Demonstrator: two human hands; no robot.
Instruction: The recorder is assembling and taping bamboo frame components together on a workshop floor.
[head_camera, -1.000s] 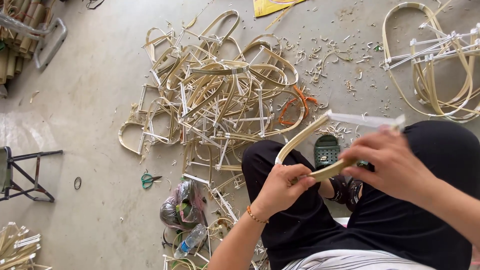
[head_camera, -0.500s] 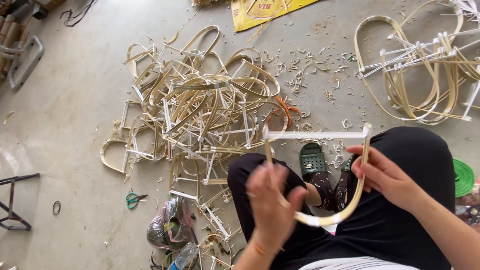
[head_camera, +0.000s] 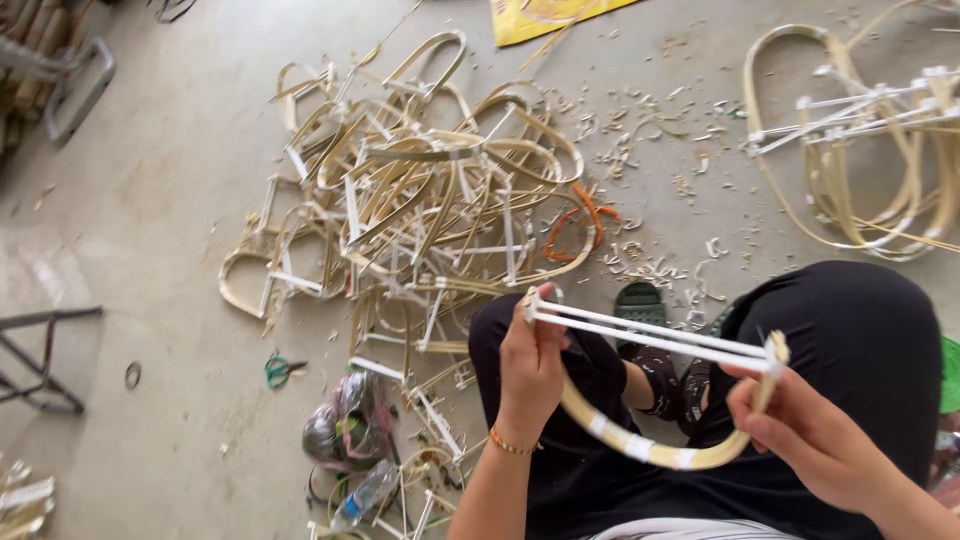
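Grey concrete floor (head_camera: 180, 200) lies beneath my black-trousered knees. Above them I hold a bow-shaped cane frame (head_camera: 650, 400), its white crossbars running left to right, its curve sagging toward me. My left hand (head_camera: 530, 365) grips the left corner, fingers up; my right hand (head_camera: 810, 430) pinches the right corner. Beyond the frame sprawls a pile of similar frames (head_camera: 420, 210).
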